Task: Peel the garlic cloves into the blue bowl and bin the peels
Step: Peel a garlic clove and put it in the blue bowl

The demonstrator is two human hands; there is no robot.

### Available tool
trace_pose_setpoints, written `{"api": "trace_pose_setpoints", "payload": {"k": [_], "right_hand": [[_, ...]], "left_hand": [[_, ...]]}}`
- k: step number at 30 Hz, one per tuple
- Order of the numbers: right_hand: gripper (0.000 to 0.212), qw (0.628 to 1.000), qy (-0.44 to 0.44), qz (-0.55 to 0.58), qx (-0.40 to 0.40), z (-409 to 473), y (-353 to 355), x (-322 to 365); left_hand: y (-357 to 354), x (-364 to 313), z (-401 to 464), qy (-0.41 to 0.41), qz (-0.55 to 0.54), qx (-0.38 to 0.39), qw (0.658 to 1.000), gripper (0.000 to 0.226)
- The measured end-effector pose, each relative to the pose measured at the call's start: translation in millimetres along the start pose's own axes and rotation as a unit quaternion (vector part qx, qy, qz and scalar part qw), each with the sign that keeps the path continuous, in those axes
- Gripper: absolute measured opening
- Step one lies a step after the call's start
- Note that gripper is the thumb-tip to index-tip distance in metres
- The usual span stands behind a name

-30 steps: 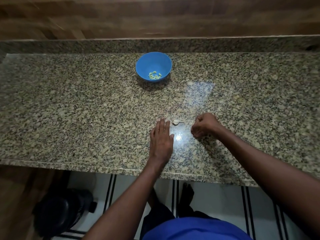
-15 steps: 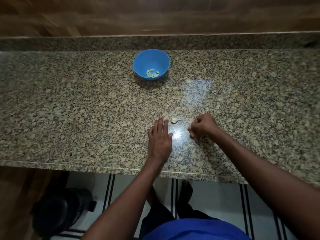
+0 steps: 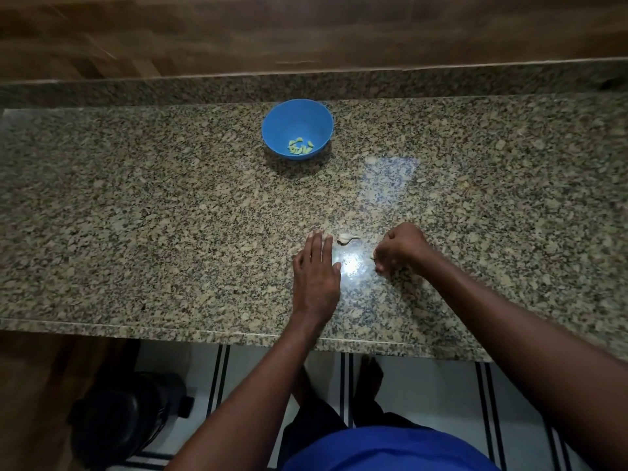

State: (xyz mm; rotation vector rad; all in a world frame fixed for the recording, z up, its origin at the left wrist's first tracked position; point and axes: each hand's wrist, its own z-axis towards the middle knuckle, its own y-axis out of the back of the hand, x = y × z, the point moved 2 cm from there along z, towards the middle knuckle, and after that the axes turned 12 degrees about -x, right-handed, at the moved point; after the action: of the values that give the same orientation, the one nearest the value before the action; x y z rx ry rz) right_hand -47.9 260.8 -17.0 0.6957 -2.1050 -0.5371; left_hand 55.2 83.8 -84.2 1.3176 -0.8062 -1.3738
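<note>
The blue bowl (image 3: 272, 130) stands at the back of the granite counter with several peeled garlic cloves (image 3: 300, 147) in its bottom. A pale garlic piece with a thin tail (image 3: 347, 238) lies on the counter between my hands. My left hand (image 3: 316, 270) rests flat on the counter just left of it, fingers straight and together. My right hand (image 3: 399, 248) is to its right, knuckles up, fingers curled down onto the counter. A small scrap of garlic peel (image 3: 372, 257) shows at its fingertips.
The granite counter (image 3: 136, 215) runs the full width, with a wooden wall behind it. A black bin (image 3: 125, 419) stands on the floor below the counter's front edge, at the lower left. My legs and feet are under the counter.
Both hands stay almost where they were. My right hand's fingertips have dipped lower onto the counter. The garlic piece has not moved.
</note>
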Motion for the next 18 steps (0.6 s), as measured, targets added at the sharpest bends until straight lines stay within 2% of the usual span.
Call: {"api": "trace_pose_setpoints", "payload": {"k": [4, 8, 10, 12, 15, 18], "right_hand": [[0.006, 0.997, 0.040, -0.052, -0.048, -1.2, -5.9, -2.4], [0.006, 0.996, 0.040, 0.070, -0.032, -9.2, -1.5, -16.0], [0.006, 0.988, 0.033, 0.154, -0.001, -18.8, 5.7, -21.0], [0.007, 0.976, 0.047, 0.211, 0.027, -26.4, 12.9, -24.2], [0.010, 0.968, 0.094, 0.226, 0.054, -34.7, 21.1, -26.6], [0.007, 0.969, 0.132, 0.202, 0.043, -37.4, 26.9, -27.6]], "left_hand": [[3.8, -1.8, -1.2, -0.001, -0.004, 0.007, 1.000, 0.057], [20.4, -12.4, 3.7, 0.053, -0.093, -0.023, 0.994, 0.049], [32.4, -24.4, 6.0, 0.091, -0.156, -0.073, 0.981, 0.032], [41.8, -38.3, 7.7, 0.157, -0.278, -0.053, 0.946, 0.017], [51.9, -54.4, 12.7, 0.264, -0.462, 0.065, 0.844, 0.015], [59.5, -57.9, 21.2, 0.280, -0.505, 0.100, 0.810, 0.010]]}}
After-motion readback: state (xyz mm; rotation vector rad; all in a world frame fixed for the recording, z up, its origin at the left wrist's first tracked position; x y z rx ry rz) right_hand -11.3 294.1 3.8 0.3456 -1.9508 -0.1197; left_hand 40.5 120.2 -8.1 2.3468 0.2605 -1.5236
